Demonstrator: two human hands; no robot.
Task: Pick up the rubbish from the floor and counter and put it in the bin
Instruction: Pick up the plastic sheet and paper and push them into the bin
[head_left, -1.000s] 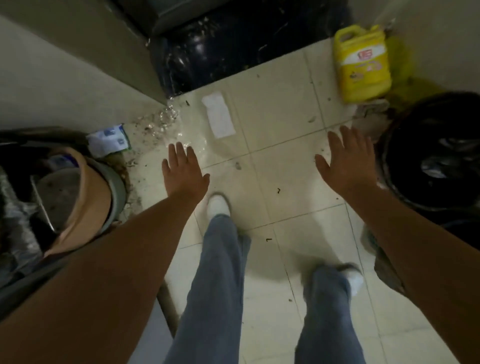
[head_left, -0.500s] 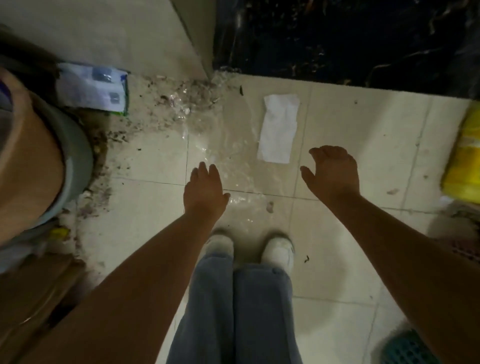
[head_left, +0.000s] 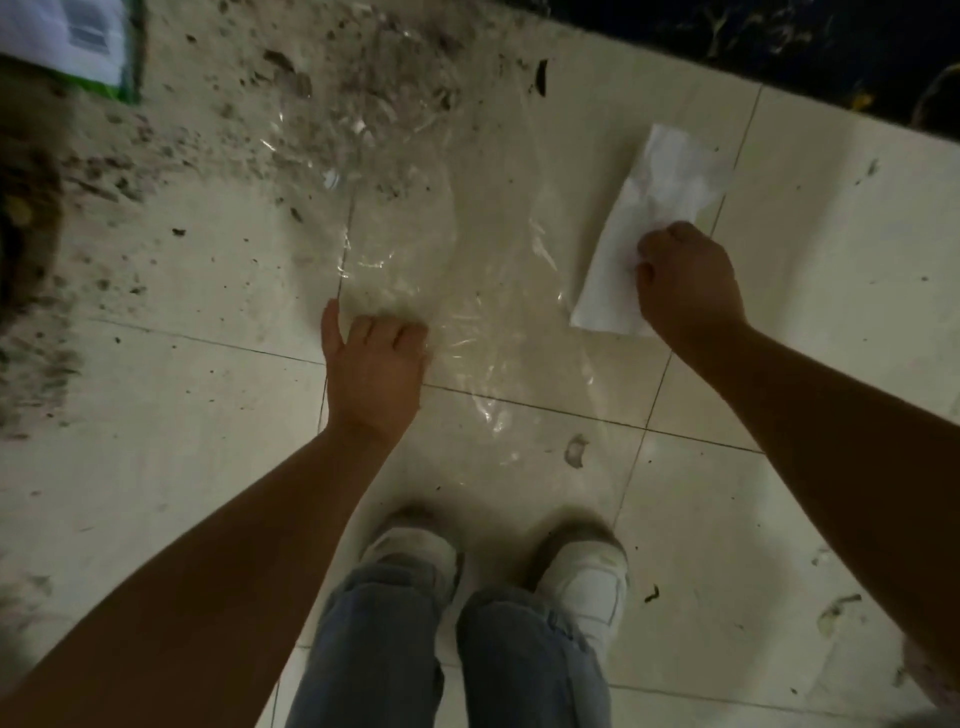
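White paper (head_left: 649, 228), creased and lying on the pale floor tiles (head_left: 182, 467), sits under the right hand (head_left: 688, 283), whose fingers are curled tight, pinching its near edge against the floor. Left of that grip, across a stretch of tile, the left hand (head_left: 371, 371) is down on a clear plastic sheet (head_left: 441, 249), fingers bent and bunching the film beneath them; whether it is truly gripped I cannot tell. Both forearms reach down from the lower corners, bare. Beyond the left hand, dark crumbs and dirt (head_left: 156, 156) are scattered over the floor. Farther left still, a white packet with a green edge (head_left: 88, 47) is cut off by the frame; its printing is too blurred to read. Below the hands, two white shoes (head_left: 587, 571) and blue jeans (head_left: 457, 660) stand together.
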